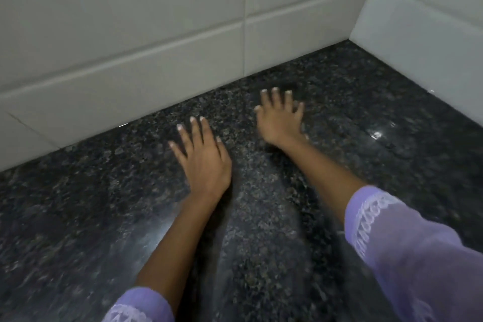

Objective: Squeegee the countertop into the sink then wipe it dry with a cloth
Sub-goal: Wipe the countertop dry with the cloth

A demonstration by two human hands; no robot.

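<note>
Two lilac lace-trimmed sleeves [407, 251] enter from the near edge, each ending at a bare forearm that reaches out over the dark speckled polished granite desk [78, 217]. Left hand [202, 158]: palm down, fingers [184, 138] straight and spread, released, grasping nothing; the desk lies directly beneath them, though contact cannot be told for certain. Right hand [278, 119]: farther out and blurred, fingers [274, 100] splayed and likewise released, over the desk near its back edge. The desk surface extends on all sides of both hands. It looks glossy, with pale streaky reflections between and beside the forearms and a bright glint [376, 134] at the right. Beyond the fingertips, the desk meets a white tiled wall [130, 34]; a second white tiled wall [431, 21] closes the far right corner.
</note>
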